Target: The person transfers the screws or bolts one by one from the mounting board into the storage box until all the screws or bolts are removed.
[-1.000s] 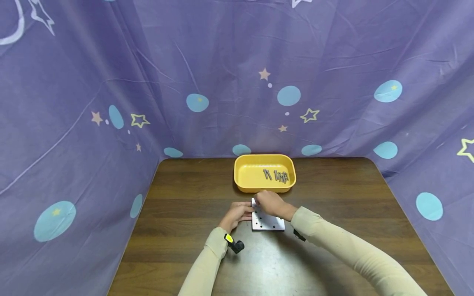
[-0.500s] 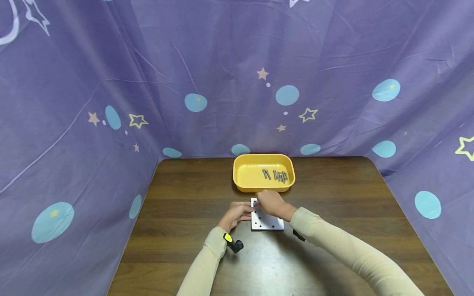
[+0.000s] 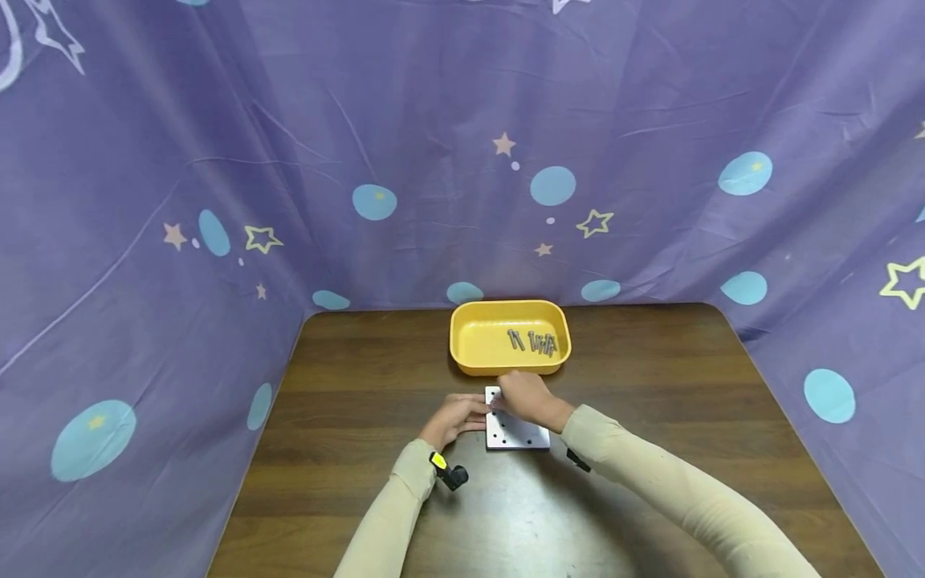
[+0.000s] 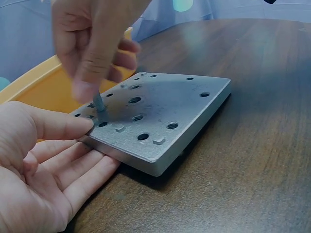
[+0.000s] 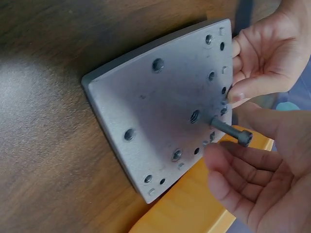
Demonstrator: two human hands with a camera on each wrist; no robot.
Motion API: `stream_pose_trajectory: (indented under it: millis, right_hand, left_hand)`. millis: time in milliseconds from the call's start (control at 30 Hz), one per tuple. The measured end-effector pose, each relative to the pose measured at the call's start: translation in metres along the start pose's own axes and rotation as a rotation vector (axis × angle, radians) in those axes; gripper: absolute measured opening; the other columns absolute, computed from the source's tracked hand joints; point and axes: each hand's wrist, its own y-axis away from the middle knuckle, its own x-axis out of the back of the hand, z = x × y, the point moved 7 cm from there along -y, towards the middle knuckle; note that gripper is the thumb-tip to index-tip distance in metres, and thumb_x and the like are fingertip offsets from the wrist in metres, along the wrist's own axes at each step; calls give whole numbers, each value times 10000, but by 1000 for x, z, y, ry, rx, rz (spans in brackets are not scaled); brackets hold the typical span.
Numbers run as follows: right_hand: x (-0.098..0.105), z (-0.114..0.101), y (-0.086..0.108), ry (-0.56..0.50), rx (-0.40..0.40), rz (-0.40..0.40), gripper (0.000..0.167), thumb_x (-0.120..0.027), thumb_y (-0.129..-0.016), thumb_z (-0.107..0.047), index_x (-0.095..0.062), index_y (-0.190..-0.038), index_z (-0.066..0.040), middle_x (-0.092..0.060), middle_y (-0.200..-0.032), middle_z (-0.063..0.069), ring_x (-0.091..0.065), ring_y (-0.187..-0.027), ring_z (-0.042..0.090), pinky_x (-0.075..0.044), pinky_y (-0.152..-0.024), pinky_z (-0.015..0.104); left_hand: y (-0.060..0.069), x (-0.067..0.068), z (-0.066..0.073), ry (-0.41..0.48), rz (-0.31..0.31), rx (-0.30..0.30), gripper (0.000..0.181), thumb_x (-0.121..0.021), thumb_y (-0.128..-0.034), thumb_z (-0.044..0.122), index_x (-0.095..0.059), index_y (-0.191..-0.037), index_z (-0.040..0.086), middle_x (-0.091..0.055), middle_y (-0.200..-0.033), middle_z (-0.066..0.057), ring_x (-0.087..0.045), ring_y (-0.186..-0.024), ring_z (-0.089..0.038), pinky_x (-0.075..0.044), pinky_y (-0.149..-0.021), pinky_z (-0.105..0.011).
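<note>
A light grey metal plate [image 5: 146, 97] with several holes lies on the table. My left hand [image 4: 53, 165] grips its left edge, thumb on top and fingers along the side and underneath. A dark bolt [image 5: 228, 128] stands tilted at the plate, its tip at a hole near that edge. My right hand [image 5: 272, 165] holds this bolt, its head between thumb and curled forefinger. In the head view the right hand [image 3: 526, 395] hides the bolt and the far right part of the plate.
Behind the plate stands a yellow tray [image 3: 477, 370] with several loose bolts [image 3: 543, 343] in its right half. The wooden table [image 3: 361, 449] backs onto a purple patterned curtain [image 3: 448, 120], which also runs along both sides.
The head view has shifted slightly, so everything appears a little further left. The right hand's fingers have turned slightly over the plate. The left hand keeps its hold.
</note>
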Motion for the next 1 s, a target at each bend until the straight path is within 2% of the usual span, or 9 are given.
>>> stream_pose_trajectory:
  millis: [100,233,333,500,567,733,867,933,1000]
  right_hand:
    - [0,0,-2,0,-2,6,276,-755,-928,-210,-647,-702,-96,-606,-620,21,-510,-550,147,-511,-525,378]
    - [-1,-5,-4,-31,78,12,190,-700,-945,-76,-674,-757,-62,-629,-662,32,-528,-593,147,-519,-569,385]
    - [-2,-5,-4,-56,96,4,149,-679,-930,-13,-684,-787,-51,-638,-695,29,-537,-623,146,-521,-585,386]
    - [-4,4,-4,-34,18,14,251,-758,-920,-170,-653,-708,-87,-625,-643,23,-541,-574,146,-520,-538,378]
    - [-4,5,-4,-28,21,23,290,-757,-928,-206,-642,-687,-94,-619,-623,24,-534,-558,143,-516,-529,369]
    - [-3,-2,-4,-54,139,24,224,-684,-939,-42,-663,-718,-68,-622,-641,26,-512,-577,117,-486,-535,330]
    - [-3,-8,-2,-23,224,16,195,-640,-928,31,-702,-762,-53,-644,-741,46,-581,-648,139,-520,-578,326]
    - [-3,-9,-1,-3,227,16,152,-649,-918,36,-718,-812,-49,-661,-793,55,-629,-706,171,-549,-620,340]
    - [-4,-7,-2,10,187,15,102,-703,-909,-17,-715,-814,-53,-679,-795,61,-658,-725,198,-569,-638,367]
  left_hand:
    - [0,1,1,-3,-9,7,485,-675,-907,1,-554,-1360,-123,-724,-1020,-100,-687,-787,-157,-635,-821,-349]
    - [0,3,3,4,-6,13,484,-674,-903,-13,-558,-1360,-122,-735,-981,-87,-689,-776,-153,-636,-816,-357]
    - [0,3,3,5,-2,21,467,-662,-903,-26,-570,-1352,-116,-734,-950,-78,-688,-774,-148,-637,-813,-355]
    - [-1,0,2,3,-3,32,452,-661,-910,-16,-579,-1344,-110,-721,-951,-68,-687,-772,-146,-636,-817,-347]
    - [0,0,2,4,0,32,459,-669,-909,-9,-575,-1346,-111,-723,-965,-79,-687,-771,-150,-636,-816,-345]
    - [1,-1,2,-1,0,17,467,-668,-905,-15,-570,-1349,-119,-738,-976,-85,-696,-774,-156,-638,-803,-342]
    - [0,-2,2,-6,6,9,467,-653,-904,-28,-569,-1354,-119,-739,-1003,-93,-694,-787,-152,-637,-821,-356]
    - [-1,-1,1,-7,11,9,459,-659,-900,-25,-582,-1345,-113,-743,-1029,-124,-696,-790,-159,-635,-838,-372]
    - [0,-1,2,-10,8,2,438,-668,-896,-18,-606,-1321,-104,-748,-1059,-166,-704,-797,-170,-632,-856,-390]
